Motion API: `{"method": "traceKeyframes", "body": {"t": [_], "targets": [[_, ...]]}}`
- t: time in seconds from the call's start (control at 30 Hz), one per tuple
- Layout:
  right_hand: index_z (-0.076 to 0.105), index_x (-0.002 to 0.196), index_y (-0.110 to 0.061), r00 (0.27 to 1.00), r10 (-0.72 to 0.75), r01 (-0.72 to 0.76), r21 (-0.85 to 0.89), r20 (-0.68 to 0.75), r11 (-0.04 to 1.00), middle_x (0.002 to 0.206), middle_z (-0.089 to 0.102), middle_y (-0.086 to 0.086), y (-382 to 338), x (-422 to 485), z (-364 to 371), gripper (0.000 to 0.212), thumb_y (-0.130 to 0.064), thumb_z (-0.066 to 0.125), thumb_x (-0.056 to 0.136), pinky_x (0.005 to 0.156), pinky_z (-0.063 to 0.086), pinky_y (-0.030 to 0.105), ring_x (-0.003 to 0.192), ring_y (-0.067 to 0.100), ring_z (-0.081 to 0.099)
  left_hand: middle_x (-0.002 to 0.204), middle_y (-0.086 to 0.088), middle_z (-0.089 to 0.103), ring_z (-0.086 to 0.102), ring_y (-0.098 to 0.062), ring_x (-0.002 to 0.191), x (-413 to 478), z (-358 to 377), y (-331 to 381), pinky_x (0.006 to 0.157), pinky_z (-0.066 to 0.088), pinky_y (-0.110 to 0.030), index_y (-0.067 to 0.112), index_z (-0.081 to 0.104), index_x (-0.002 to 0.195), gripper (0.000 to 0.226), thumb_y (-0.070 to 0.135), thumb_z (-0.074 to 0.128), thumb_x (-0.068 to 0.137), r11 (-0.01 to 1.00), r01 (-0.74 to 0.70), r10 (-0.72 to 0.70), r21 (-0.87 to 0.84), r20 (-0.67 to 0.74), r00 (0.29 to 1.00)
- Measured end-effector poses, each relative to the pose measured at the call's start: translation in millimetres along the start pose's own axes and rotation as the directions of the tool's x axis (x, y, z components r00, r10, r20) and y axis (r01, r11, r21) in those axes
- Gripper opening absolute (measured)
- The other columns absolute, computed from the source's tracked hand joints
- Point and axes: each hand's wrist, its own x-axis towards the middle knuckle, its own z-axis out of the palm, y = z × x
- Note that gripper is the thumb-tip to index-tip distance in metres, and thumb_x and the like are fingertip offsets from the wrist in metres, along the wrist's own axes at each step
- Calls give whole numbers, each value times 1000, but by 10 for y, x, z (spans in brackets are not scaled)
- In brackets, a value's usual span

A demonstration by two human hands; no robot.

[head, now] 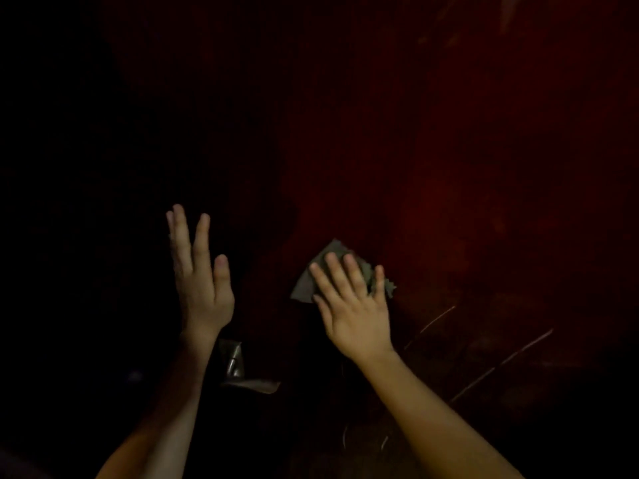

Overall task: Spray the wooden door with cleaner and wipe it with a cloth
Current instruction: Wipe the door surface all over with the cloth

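Two bare hands reach up and forward in the head-camera view, held apart from each other against a very dark scene. Filling almost the whole frame behind them is the wooden door (449,167), a deep reddish-brown surface that shows its colour only on the right half, while the left half falls into near-black shadow. Thin pale scratches (501,364) run diagonally across the door's lower right area. Low in the middle, between the two forearms, sits a dull metal fitting (235,366) with a flat piece jutting to the right; it is too dim to say what kind of hardware it is. Nothing else of the room can be made out. At right of centre, the right hand (352,305) lies flat with its fingers straight and slightly spread, pressing a grey cloth (307,283) against the door. The cloth is crumpled, and its corners stick out above and to both sides of the fingers. The right forearm stretches in from the bottom right edge. Further left, the left hand (202,281) is raised with its back to the camera, fingers straight and pointing up, holding nothing. Whether its palm touches the door cannot be told in the darkness. Its forearm rises from the bottom left.
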Motion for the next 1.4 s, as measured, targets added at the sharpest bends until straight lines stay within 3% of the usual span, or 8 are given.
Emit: {"method": "traceKeyframes", "body": {"t": [0.17, 0.27, 0.4, 0.63, 0.93, 1.1, 1.23, 1.4], "targets": [[5, 164, -24, 950, 278, -272, 58, -144, 961, 171, 7, 9, 171, 1123, -644, 66, -45, 35, 108, 122, -3, 65, 158, 32, 3, 175, -15, 7, -2, -22, 166, -2, -94, -35, 135, 4, -46, 29, 21, 167, 64, 59, 16, 111, 997, -17, 24, -75, 83, 996], [8, 165, -21, 934, 301, -302, 24, -195, 953, 171, 8, 14, -6, 1438, -767, 63, -46, 28, 111, 123, 3, 67, 158, 34, 7, 174, -15, 14, 7, -23, 165, -19, -62, 3, 134, 13, -51, 21, 23, 166, 66, 57, 16, 112, 972, 41, -39, -231, 13, 999], [1, 165, -25, 998, -50, 49, -39, -32, 998, 169, -17, 6, -604, 917, -271, 70, -46, 36, 107, 122, -12, 61, 156, 25, -18, 171, -17, 20, 12, -18, 164, -40, -78, 40, 133, 15, -40, 8, 19, 163, 69, 55, 16, 113, 928, 69, -81, -365, -15, 997], [-1, 165, -28, 868, -448, 485, -170, 214, 858, 172, -12, -3, -913, -126, 418, 87, -29, 50, 95, 123, -18, 54, 158, 17, -14, 170, -27, 22, 14, -28, 164, -44, -105, 18, 133, 14, -41, -1, 21, 161, 70, 50, 17, 114, 925, 52, -51, -377, 11, 999], [15, 164, -29, 988, 49, -55, -34, -144, 998, 168, -3, 1, -593, 1308, -474, 60, -50, 30, 110, 121, -5, 63, 157, 25, -1, 170, -27, 22, 12, -27, 164, -71, -51, 22, 132, 15, -43, 3, 28, 160, 67, 50, 20, 113, 944, 37, -39, -329, 0, 999], [12, 164, -31, 978, -210, 209, -61, -16, 976, 170, 0, -2, -832, 710, -39, 64, -48, 38, 109, 124, -6, 61, 158, 21, -6, 168, -29, 23, 17, -45, 161, -74, -51, -12, 132, 18, -49, -6, 27, 158, 70, 47, 21, 114, 936, 24, -31, -352, -14, 999], [12, 164, -35, 914, -381, 398, -119, 142, 910, 171, 1, -8, -719, -11, 280, 63, -45, 39, 108, 126, -7, 54, 158, 16, -12, 171, -26, 21, 13, -35, 164, -151, -78, -59, 133, 16, -49, -1, 29, 160, 65, 45, 22, 115, 957, 47, -44, -287, 15, 999], [17, 163, -37, 974, -206, 217, -126, 93, 968, 173, -3, -7, 69, -179, 105, 64, -50, 44, 106, 125, -5, 56, 159, 18, -7, 172, -27, 15, 5, -32, 164, -306, 143, 79, 132, 6, -58, 10, 35, 161, 58, 41, 29, 113, 997, 62, -62, -53, -4, 998]]}}
